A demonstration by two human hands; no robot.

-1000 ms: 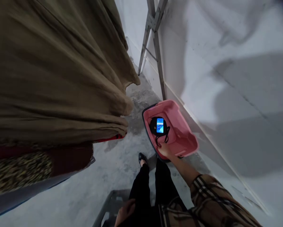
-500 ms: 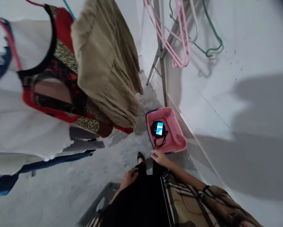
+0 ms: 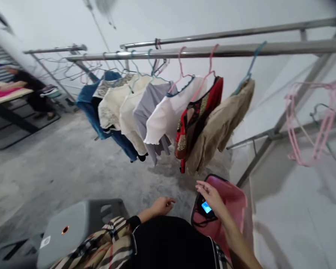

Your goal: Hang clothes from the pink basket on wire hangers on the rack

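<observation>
My right hand [image 3: 208, 192], fingers stretched out and holding nothing, is over the pink basket [image 3: 237, 198]. In the basket lie a lit phone [image 3: 206, 207] and a black cord [image 3: 203, 223], both partly covered from view by my hand and forearm. My left hand [image 3: 162, 205] hovers in front of my body, loosely bent with its fingers apart and nothing in it. Beyond both hands, a tan garment [image 3: 215, 138] hangs from a blue hanger [image 3: 249, 71], and beside it a red and black patterned top [image 3: 189, 127] hangs from a pink hanger.
A metal clothes rail [image 3: 226, 51] carries several garments, among them a white top [image 3: 168, 117] and a grey one [image 3: 151, 101]. Pink hangers [image 3: 299, 149] hang at the right wall. A grey stool [image 3: 69, 220] stands left. Far left, a person [image 3: 22, 82] is at a table.
My view has swung up and left, bringing the whole rail and the stool into sight. My right hand now reaches over the basket; my left hand has lifted away from my leg.
</observation>
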